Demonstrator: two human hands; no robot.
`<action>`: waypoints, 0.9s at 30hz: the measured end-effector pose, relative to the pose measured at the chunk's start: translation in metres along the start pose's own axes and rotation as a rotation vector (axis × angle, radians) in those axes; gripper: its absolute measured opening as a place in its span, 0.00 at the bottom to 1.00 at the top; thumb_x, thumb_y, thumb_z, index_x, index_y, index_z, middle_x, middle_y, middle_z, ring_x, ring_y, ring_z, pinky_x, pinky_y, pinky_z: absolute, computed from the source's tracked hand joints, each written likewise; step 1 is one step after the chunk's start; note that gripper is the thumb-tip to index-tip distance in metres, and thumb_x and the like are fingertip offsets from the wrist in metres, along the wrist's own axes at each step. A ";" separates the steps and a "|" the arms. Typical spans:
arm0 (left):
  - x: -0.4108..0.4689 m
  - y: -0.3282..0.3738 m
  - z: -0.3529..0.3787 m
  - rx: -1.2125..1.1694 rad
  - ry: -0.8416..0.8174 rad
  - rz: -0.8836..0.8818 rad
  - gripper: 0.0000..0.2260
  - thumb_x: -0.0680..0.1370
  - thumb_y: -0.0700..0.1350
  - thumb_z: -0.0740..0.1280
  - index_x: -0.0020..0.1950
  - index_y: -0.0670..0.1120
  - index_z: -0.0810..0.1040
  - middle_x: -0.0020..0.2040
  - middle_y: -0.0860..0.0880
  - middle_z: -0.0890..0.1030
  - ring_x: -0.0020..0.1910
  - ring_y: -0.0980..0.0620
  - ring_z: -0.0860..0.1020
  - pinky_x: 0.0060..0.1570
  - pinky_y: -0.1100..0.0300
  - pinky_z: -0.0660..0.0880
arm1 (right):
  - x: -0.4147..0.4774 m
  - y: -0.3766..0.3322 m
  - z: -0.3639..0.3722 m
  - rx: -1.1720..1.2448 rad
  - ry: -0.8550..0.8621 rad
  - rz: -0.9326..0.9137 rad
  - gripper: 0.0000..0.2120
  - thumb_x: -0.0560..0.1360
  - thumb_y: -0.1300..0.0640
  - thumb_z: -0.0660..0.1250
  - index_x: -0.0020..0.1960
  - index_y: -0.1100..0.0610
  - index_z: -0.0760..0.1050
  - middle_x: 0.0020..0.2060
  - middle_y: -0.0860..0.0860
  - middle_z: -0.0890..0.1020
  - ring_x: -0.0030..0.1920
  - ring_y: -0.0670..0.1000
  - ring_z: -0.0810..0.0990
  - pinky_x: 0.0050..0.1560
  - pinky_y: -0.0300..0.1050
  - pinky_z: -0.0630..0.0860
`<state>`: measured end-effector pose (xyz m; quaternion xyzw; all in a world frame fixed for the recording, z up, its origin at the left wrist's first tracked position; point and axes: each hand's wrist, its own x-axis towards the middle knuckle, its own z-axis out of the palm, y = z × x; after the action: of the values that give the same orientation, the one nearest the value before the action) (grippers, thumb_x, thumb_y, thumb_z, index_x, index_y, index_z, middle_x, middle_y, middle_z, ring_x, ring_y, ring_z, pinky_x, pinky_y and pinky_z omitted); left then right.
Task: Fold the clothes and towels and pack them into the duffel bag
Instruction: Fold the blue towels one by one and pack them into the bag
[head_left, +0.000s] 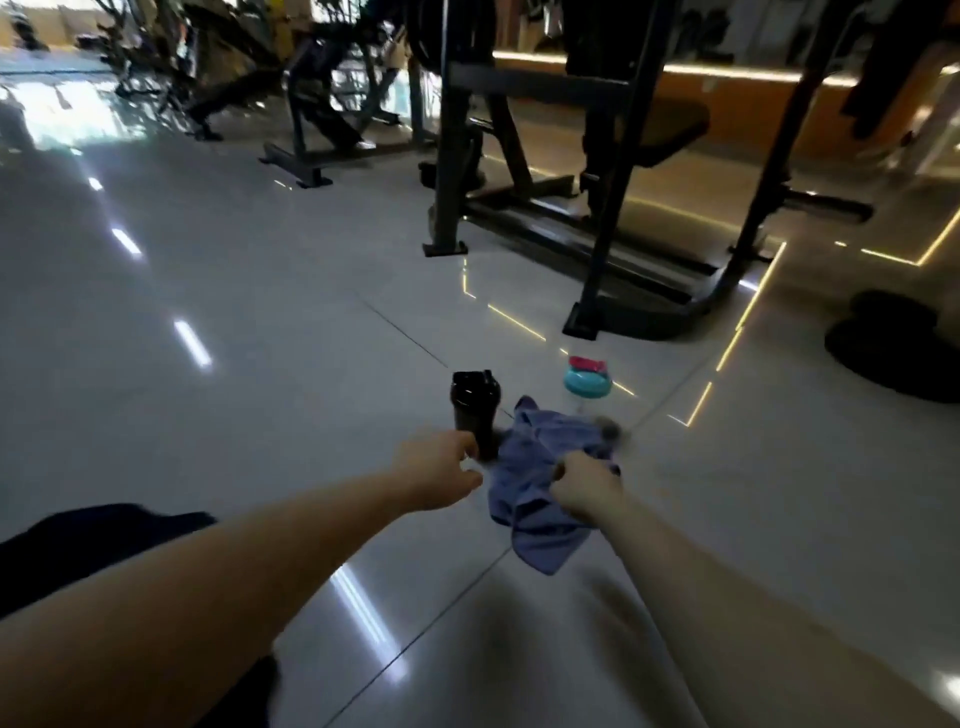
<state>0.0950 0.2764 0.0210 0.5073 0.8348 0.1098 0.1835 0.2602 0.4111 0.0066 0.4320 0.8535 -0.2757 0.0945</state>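
Your right hand is closed around the blue cloth, pinching a bunch of it near the upper edge. The rest of the cloth falls rumpled below and to the left of your fist, over the glossy tiled floor. Its lower corner points back toward you. The motion blur makes it hard to say whether that corner touches the tiles or hangs just above them.

Your left hand reaches forward beside the cloth with its fingers curled, right at the base of the black shaker bottle. I cannot tell whether the hand grips the bottle or only comes close to it. The bottle stands upright, just left of the cloth.

Beyond the cloth sits a small teal and pink container, apart from the bottle. Behind it stands the dark frame of a gym machine. A dark heap lies on the floor far right, and dark fabric shows under your left forearm.
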 end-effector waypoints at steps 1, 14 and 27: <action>0.014 0.006 0.021 -0.016 -0.025 0.006 0.17 0.79 0.51 0.68 0.66 0.48 0.76 0.63 0.47 0.79 0.60 0.45 0.78 0.59 0.55 0.75 | 0.008 0.022 0.011 -0.026 -0.015 0.020 0.09 0.80 0.61 0.61 0.59 0.58 0.75 0.55 0.58 0.79 0.54 0.59 0.77 0.52 0.47 0.75; 0.095 0.026 0.207 -0.105 -0.093 -0.111 0.26 0.75 0.54 0.72 0.69 0.44 0.70 0.63 0.41 0.79 0.61 0.37 0.77 0.55 0.49 0.74 | 0.028 0.119 0.127 -0.295 -0.106 -0.063 0.28 0.77 0.53 0.65 0.75 0.52 0.61 0.72 0.54 0.67 0.66 0.62 0.67 0.63 0.56 0.67; 0.054 0.053 0.123 -0.015 0.160 0.264 0.06 0.77 0.45 0.69 0.46 0.48 0.86 0.45 0.46 0.79 0.43 0.45 0.78 0.40 0.53 0.74 | 0.023 0.090 0.091 0.505 0.130 0.074 0.36 0.79 0.59 0.64 0.80 0.39 0.52 0.63 0.53 0.78 0.51 0.57 0.79 0.48 0.39 0.77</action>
<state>0.1669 0.3483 -0.0813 0.6007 0.7722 0.1791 0.1039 0.3102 0.4194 -0.1132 0.4896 0.7456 -0.4479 -0.0613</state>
